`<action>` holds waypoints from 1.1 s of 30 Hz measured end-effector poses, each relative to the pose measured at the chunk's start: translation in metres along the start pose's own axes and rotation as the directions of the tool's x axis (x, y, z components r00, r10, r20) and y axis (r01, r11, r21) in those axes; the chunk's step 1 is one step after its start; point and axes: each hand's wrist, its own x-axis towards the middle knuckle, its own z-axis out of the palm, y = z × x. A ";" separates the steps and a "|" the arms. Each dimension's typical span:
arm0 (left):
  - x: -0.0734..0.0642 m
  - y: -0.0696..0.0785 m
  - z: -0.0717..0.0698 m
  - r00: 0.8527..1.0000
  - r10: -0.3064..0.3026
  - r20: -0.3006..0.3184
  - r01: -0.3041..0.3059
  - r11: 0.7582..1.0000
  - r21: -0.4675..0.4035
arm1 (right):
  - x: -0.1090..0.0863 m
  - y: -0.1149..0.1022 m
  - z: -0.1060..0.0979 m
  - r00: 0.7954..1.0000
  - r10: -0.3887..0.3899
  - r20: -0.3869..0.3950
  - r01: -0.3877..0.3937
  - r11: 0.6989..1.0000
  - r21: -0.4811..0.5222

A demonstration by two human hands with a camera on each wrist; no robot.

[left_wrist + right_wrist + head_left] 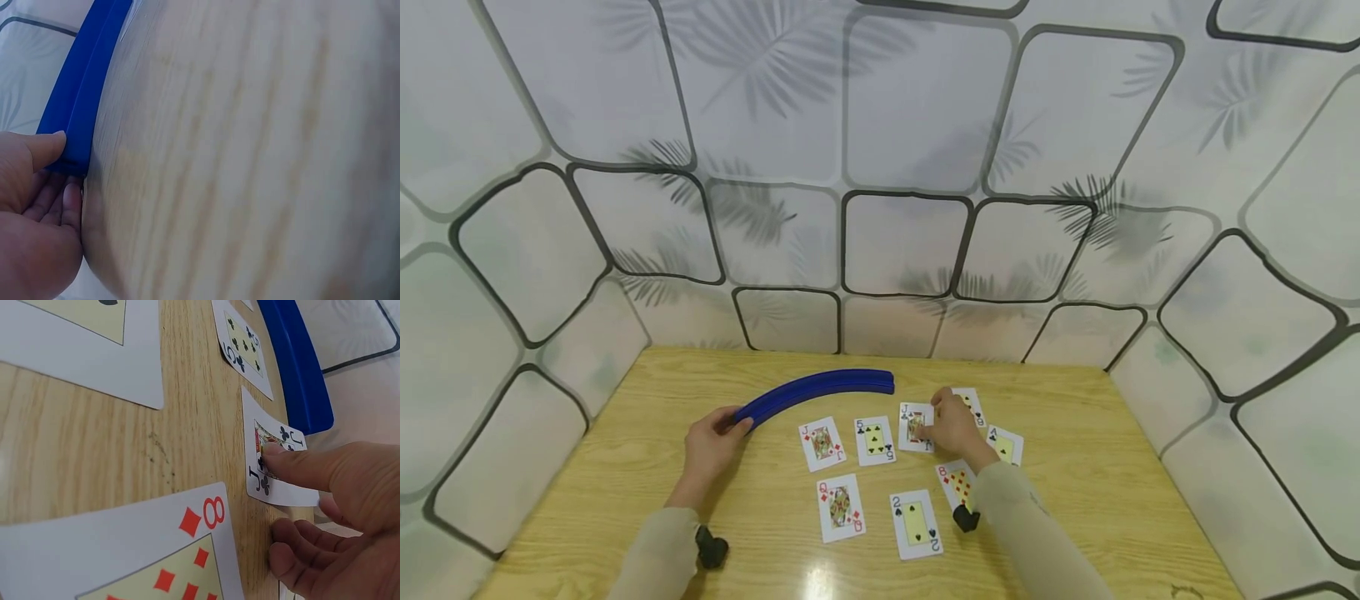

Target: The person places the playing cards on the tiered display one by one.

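Note:
My left hand (pixel 711 446) holds the near-left end of a blue curved card holder (pixel 820 383), thumb on top and fingers beneath, as the left wrist view shows. My right hand (pixel 957 429) pinches the jack of clubs (pixel 913 427) at its right side. In the right wrist view the thumb lies on the card's face and the card (pixel 290 490) bends slightly. To its left lie the five of clubs (pixel 875 442) and the jack of diamonds (pixel 823 444). A nine (pixel 967 398) is partly hidden behind the right hand.
Nearer on the wooden table (pixel 760 533) lie the queen of diamonds (pixel 841 508), two of spades (pixel 916 525) and eight of diamonds (pixel 953 479), partly covered by the right wrist's black device (pixel 966 518). An ace (pixel 1006 443) sits right of the forearm. Patterned walls (pixel 902 242) border the table.

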 end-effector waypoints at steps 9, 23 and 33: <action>0.001 0.000 -0.002 1.000 -0.007 0.009 0.008 1.000 -0.028 | -0.002 0.005 -0.001 0.995 -0.083 -0.064 0.091 0.987 0.134; 0.002 -0.001 -0.003 0.999 -0.022 0.046 0.026 0.996 -0.085 | 0.004 -0.005 -0.009 0.997 -0.017 -0.078 0.041 0.949 0.313; 0.003 -0.001 -0.003 0.999 0.001 0.038 0.003 0.995 -0.099 | 0.011 -0.017 -0.004 0.974 -0.089 -0.211 0.146 0.950 0.276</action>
